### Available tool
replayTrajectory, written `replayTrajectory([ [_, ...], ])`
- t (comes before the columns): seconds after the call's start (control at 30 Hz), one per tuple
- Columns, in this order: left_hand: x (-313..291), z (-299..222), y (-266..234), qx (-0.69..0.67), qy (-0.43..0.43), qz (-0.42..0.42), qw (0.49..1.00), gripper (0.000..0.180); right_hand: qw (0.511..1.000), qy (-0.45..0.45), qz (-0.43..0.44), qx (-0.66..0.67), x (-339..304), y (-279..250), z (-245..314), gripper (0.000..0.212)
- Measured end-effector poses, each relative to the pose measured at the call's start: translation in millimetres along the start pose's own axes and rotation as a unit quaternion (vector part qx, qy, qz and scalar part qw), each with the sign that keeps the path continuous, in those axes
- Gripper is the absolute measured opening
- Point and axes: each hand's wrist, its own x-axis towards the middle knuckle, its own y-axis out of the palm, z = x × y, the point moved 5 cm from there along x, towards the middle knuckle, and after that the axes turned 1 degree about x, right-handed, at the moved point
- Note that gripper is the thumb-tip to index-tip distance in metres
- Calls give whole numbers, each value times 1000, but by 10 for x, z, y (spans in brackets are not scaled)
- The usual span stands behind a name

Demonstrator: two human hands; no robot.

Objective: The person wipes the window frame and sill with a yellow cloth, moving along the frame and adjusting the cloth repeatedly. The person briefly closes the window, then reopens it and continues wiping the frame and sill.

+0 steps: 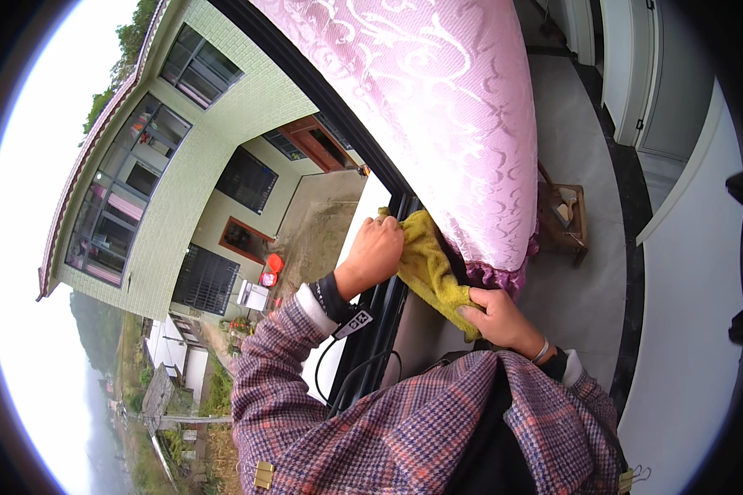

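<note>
Clenching fingers of the left hand (pixel 373 254) around one end of a yellow cloth (pixel 429 266), gripping its other end with the right hand (pixel 508 322). Holding the cloth stretched between both, just beside the black window frame (pixel 380 318) and the pink curtain (pixel 462 132).

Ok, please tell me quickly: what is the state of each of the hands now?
Left hand: closed, holding one end of the yellow cloth.
Right hand: closed, holding the cloth near its other end.
</note>
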Motion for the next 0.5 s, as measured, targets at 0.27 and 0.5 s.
replayTrajectory([
  [0.27,-800,-784,-397,-312,271,-89,906,35,984,135,-38,111,-513,-518,-258,29],
  [0.5,-708,-710,-582,-254,237,-192,918,47,987,133,-33,84,-614,-496,-258,26],
])
